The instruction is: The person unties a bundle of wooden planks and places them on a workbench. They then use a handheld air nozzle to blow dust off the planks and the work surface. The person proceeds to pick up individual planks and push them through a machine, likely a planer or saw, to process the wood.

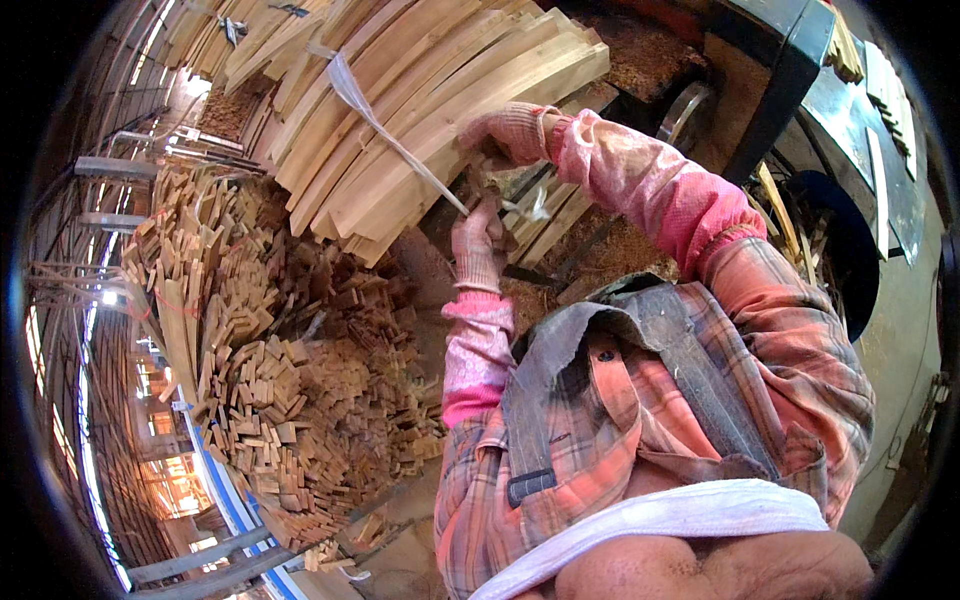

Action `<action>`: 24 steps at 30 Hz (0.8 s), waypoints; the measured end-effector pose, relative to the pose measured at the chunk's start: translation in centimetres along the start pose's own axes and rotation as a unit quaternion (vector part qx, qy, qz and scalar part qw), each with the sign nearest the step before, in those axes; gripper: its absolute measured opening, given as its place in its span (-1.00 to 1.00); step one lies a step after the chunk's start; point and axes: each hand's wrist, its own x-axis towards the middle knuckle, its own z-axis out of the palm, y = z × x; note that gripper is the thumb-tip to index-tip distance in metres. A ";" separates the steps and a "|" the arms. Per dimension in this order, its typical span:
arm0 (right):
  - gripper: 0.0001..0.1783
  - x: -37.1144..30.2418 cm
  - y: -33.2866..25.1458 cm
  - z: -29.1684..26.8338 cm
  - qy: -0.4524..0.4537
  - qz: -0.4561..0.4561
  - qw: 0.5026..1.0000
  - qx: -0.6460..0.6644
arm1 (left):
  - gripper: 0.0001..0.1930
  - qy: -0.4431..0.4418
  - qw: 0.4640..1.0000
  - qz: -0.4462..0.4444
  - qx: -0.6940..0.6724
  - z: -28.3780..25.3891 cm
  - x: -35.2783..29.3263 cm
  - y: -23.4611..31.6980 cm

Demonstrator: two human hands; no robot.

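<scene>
A bundle of long pale wooden strips (430, 110) lies in front of me, with a white plastic strap (375, 118) running across its top. My left hand (477, 240), in a pinkish knit glove, is closed on the strap at the bundle's near side. A frayed strap end (538, 207) sticks out to the right of that hand. My right hand (508, 135), gloved alike, bends over the bundle's near right end, close above the left hand. Its fingers are curled, and what they hold is hidden. Pink sleeve covers (650, 180) reach over both forearms.
A large heap of short wood offcuts (270, 390) spreads along the left. More strapped strips (205, 45) lie at the far left. A dark metal machine frame (780, 90) stands at the right, near a round black container (835, 250). Sawdust (640, 65) covers the ground beside the bundle.
</scene>
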 end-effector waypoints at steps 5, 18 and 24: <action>-0.89 2.4 -0.9 -1.7 0.030 -0.007 0.999 -0.037 | -0.87 -0.124 0.990 0.067 -0.015 -1.0 0.4 2.0; -0.53 5.6 -7.0 -3.4 0.305 0.207 0.929 0.013 | -0.78 -0.186 0.978 0.030 -0.093 -0.3 3.1 5.1; -0.60 2.2 -8.2 -3.4 0.214 0.175 0.960 0.040 | -0.73 -0.179 0.956 0.006 -0.232 -0.8 5.7 4.5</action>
